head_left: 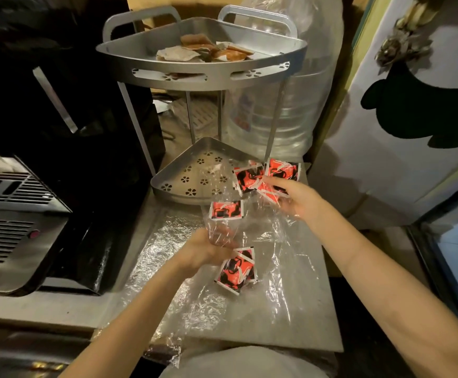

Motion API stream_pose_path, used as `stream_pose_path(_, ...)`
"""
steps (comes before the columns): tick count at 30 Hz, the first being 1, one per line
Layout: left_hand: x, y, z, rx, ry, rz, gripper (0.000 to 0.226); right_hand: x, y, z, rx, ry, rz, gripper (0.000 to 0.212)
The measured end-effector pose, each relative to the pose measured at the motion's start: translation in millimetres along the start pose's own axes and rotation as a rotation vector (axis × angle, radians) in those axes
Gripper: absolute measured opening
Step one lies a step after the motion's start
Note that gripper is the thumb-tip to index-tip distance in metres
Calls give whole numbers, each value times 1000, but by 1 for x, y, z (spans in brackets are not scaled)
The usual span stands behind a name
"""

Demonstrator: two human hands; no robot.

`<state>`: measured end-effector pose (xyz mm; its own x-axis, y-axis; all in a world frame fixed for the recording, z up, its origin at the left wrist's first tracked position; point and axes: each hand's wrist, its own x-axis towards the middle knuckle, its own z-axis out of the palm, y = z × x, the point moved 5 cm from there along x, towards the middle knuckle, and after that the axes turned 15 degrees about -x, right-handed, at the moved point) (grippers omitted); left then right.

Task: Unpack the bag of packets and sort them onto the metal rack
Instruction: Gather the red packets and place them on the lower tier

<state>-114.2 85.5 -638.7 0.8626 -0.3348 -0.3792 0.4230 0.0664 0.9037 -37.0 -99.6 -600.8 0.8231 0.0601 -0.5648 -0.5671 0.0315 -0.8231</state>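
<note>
A clear plastic bag (274, 241) lies crumpled on the counter in front of a two-tier metal corner rack (195, 77). My left hand (206, 249) grips the bag's edge, with red-and-black packets (237, 271) bunched just beside it. Another red packet (226, 210) shows through the plastic above that hand. My right hand (293, 197) holds several red packets (266, 173) at the right rim of the rack's lower tray (167, 186), whose perforated floor holds no packets. The upper tray carries brown and pale packets (203, 50).
A black and steel appliance (17, 208) with vents stands at the left. A large clear water bottle (285, 110) stands behind the rack on the right. A white cabinet door (413, 132) closes off the right side. Foil-like sheeting (162, 246) covers the counter.
</note>
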Motion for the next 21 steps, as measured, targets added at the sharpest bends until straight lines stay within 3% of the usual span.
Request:
stream_pose_path(3, 0, 11, 1, -72, -25, -24, 41, -8, -18, 0, 33, -13, -82, 4)
stream_pose_path(9, 4, 31, 1, -161, 21, 27, 41, -28, -57, 6, -19, -104, -275, 10)
stream_pose_path(17, 4, 66, -9, -65, 68, 164, 38, -48, -89, 12, -45, -104, -413, 8)
stream_pose_path(21, 7, 93, -18, 8, 117, 272, 30, -59, -111, 18, -22, -159, -492, 22)
